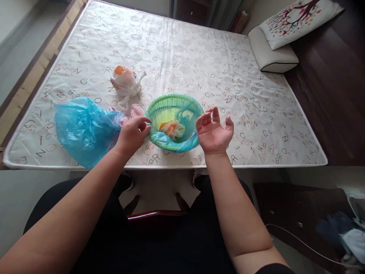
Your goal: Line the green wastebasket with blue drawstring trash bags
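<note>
A green plastic basket (162,110) stands near the mattress edge, lined with a blue plastic bag (168,144) folded over its rim. Inside lies a crumpled white and orange plastic bag (172,130). At the basket's left rim is my left hand (132,133), thumb and index finger apart, its other fingers mostly hidden. My right hand (216,133) is palm up at the right rim, several fingers curled round a thin red string (194,136) running to the liner, its thumb and one finger raised. Left of the basket, a puffed blue plastic bag (87,129) has another red string beside my left wrist.
Behind the blue bag sits a knotted white and orange plastic bag (127,83). A pink cloth-like thing (137,110) is partly hidden by my left hand. The letter-printed mattress (242,91) bears a cushion (296,23) at the far right. A dark red stool edge (156,214) shows below.
</note>
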`<control>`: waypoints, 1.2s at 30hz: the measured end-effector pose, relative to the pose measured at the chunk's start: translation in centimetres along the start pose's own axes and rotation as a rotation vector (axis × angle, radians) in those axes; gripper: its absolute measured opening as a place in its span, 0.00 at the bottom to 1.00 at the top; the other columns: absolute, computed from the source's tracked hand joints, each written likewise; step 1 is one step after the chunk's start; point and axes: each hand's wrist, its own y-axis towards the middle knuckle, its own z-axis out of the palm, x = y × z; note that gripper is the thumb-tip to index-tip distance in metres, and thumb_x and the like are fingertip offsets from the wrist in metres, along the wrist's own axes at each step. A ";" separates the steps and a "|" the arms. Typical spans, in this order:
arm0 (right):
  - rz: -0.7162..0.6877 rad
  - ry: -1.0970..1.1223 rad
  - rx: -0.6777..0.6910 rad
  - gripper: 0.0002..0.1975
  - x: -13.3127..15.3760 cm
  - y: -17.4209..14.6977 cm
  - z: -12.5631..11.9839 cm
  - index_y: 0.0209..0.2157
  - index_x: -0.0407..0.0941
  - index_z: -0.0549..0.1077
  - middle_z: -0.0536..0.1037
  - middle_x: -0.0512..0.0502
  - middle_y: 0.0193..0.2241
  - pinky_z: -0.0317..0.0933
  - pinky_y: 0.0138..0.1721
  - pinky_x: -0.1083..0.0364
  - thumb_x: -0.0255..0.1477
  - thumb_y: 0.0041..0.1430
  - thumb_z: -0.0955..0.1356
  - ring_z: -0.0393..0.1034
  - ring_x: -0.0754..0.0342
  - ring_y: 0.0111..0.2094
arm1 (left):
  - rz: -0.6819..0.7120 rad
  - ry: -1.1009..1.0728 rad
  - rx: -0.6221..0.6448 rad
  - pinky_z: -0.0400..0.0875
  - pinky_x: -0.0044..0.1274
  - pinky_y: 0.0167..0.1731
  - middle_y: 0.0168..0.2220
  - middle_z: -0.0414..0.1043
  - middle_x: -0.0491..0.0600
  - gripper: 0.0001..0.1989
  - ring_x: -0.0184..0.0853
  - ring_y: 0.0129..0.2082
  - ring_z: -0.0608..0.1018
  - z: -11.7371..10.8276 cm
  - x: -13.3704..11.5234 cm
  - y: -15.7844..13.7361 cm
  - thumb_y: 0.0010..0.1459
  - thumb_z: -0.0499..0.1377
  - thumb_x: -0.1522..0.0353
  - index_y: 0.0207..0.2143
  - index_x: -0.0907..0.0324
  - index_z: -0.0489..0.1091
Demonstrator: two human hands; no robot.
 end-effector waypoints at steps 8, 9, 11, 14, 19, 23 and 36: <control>0.116 -0.313 -0.239 0.04 3.0 3.3 -3.1 0.35 0.48 0.70 0.80 0.50 0.32 0.68 0.23 0.61 0.29 0.60 0.71 0.70 0.60 0.25 | 0.016 -0.025 -0.033 0.74 0.27 0.39 0.28 0.71 0.45 0.09 0.34 0.30 0.73 1.0 -0.3 -0.6 0.54 0.66 0.73 0.38 0.54 0.80; 0.116 -0.330 -0.253 0.05 3.2 3.4 -3.1 0.36 0.48 0.70 0.80 0.50 0.32 0.67 0.22 0.61 0.29 0.60 0.71 0.69 0.60 0.24 | 0.011 -0.038 -0.036 0.74 0.27 0.38 0.29 0.71 0.45 0.09 0.33 0.30 0.73 1.1 -0.3 -0.6 0.54 0.66 0.73 0.39 0.54 0.80; 0.100 -0.360 -0.242 0.06 3.4 3.1 -2.8 0.37 0.48 0.70 0.80 0.50 0.33 0.68 0.23 0.61 0.30 0.60 0.72 0.69 0.60 0.25 | 0.012 -0.070 -0.045 0.74 0.26 0.37 0.30 0.72 0.45 0.10 0.33 0.31 0.73 1.2 -0.3 -0.7 0.55 0.67 0.73 0.39 0.55 0.81; 0.065 -0.406 -0.147 0.08 2.7 2.3 -2.0 0.40 0.50 0.72 0.82 0.51 0.36 0.73 0.28 0.58 0.34 0.60 0.72 0.72 0.58 0.28 | 0.017 -0.119 -0.050 0.76 0.25 0.37 0.34 0.75 0.46 0.10 0.32 0.32 0.75 1.4 -0.4 -0.9 0.55 0.67 0.73 0.40 0.55 0.80; 0.056 -0.585 0.074 0.13 0.7 0.9 -0.8 0.43 0.52 0.75 0.83 0.51 0.44 0.75 0.35 0.55 0.41 0.60 0.74 0.76 0.56 0.33 | -0.058 -0.359 0.030 0.78 0.25 0.36 0.43 0.82 0.50 0.11 0.31 0.32 0.79 1.4 -0.9 -0.9 0.57 0.69 0.69 0.43 0.56 0.79; 0.040 -0.702 0.163 0.13 0.0 0.3 -0.3 0.44 0.53 0.76 0.82 0.51 0.48 0.74 0.37 0.55 0.42 0.59 0.74 0.76 0.56 0.36 | -0.185 -0.650 0.025 0.82 0.26 0.39 0.51 0.82 0.53 0.13 0.34 0.38 0.84 1.1 -1.4 -0.6 0.54 0.71 0.68 0.42 0.57 0.76; 0.268 -1.379 0.590 0.16 0.5 0.1 -1.6 0.45 0.50 0.83 0.82 0.46 0.43 0.72 0.38 0.54 0.24 0.56 0.72 0.76 0.52 0.40 | -0.403 -0.904 0.050 0.85 0.30 0.44 0.59 0.78 0.53 0.16 0.41 0.56 0.83 -1.5 -1.3 0.6 0.62 0.66 0.63 0.52 0.50 0.73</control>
